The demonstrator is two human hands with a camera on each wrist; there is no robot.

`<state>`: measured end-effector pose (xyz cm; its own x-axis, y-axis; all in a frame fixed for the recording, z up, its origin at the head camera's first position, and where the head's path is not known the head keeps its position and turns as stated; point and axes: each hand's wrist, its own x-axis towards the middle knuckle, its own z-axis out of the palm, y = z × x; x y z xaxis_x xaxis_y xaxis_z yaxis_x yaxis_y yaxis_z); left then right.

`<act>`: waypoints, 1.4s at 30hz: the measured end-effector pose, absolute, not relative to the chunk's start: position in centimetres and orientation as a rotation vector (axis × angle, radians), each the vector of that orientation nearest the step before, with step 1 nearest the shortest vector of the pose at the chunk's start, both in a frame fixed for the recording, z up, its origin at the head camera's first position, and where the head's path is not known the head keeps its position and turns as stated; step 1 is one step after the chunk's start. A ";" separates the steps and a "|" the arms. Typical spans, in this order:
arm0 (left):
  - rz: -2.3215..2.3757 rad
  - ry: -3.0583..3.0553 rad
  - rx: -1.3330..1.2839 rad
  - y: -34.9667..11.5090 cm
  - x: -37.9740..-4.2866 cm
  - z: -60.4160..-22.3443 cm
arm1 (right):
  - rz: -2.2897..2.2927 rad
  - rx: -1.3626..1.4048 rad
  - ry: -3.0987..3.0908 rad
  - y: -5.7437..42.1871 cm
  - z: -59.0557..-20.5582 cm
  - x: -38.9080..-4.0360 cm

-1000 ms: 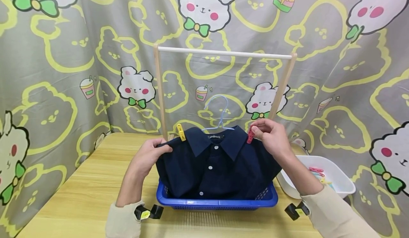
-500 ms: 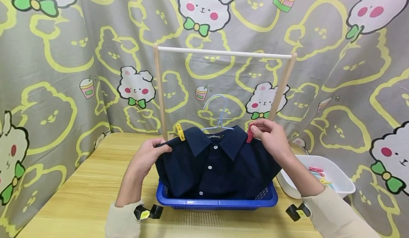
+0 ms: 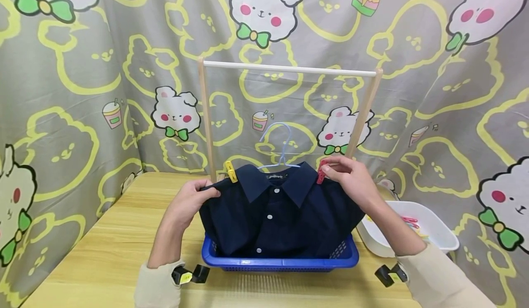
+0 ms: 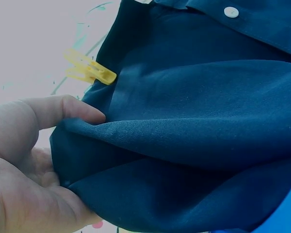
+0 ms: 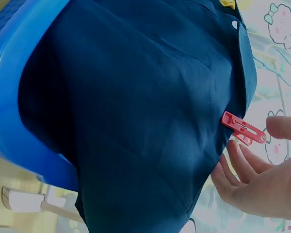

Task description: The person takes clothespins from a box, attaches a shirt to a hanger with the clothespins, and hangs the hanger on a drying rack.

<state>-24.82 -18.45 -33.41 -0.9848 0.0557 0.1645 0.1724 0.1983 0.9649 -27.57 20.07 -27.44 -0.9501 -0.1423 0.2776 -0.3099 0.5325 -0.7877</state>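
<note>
A navy blue button-up shirt (image 3: 285, 225) stands up out of a blue basket (image 3: 281, 263), with a pale blue wire hanger (image 3: 283, 147) inside its collar. My left hand (image 3: 188, 202) pinches the shirt's shoulder between thumb and fingers, the fingers behind the cloth. Nearer the collar, a yellow clothespin (image 4: 94, 70) is clipped on that same shoulder. On the opposite shoulder a red clothespin (image 5: 242, 128) bites the cloth. My right hand (image 5: 262, 174) is around its outer end, thumb and fingers spread apart, with a visible gap between thumb and clothespin.
Behind the basket stands a rack with wooden posts (image 3: 208, 120) and a white crossbar (image 3: 289, 69). A white tub (image 3: 444, 234) with several loose clothespins (image 3: 409, 221) is at the right, partly behind my forearm. A patterned curtain (image 3: 82, 74) surrounds the wooden table (image 3: 111, 248).
The shirt and both clothespins have shifted very slightly left. My right thumb and fingers have loosened from the red clothespin, which stays on the shoulder. The left hand keeps its hold.
</note>
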 end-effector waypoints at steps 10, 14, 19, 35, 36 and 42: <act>-1.920 -2.367 -0.216 -18.7 -24.8 -33.3 | 1.177 0.393 -2.705 20.6 -27.5 -27.3; -1.927 -2.363 -0.226 -18.7 -24.7 -33.2 | 1.091 0.386 -2.753 21.0 -27.7 -27.3; -1.930 -2.359 -0.215 -18.7 -24.7 -33.2 | 1.016 0.393 -2.813 21.4 -28.0 -27.4; -1.938 -2.347 -0.204 -18.8 -24.6 -33.1 | 0.726 0.537 -2.985 22.2 -28.3 -27.2; -1.938 -2.347 -0.203 -18.8 -24.6 -33.1 | 0.715 0.539 -2.993 22.3 -28.3 -27.2; -1.940 -2.346 -0.209 -18.8 -24.6 -33.1 | 0.659 0.538 -3.067 22.5 -28.1 -27.0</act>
<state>-24.62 -18.84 -33.05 -0.9865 0.0479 0.1564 0.1626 0.1839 0.9694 -26.99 22.54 -28.10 -0.9421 -0.3341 0.0303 -0.3171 0.8573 -0.4056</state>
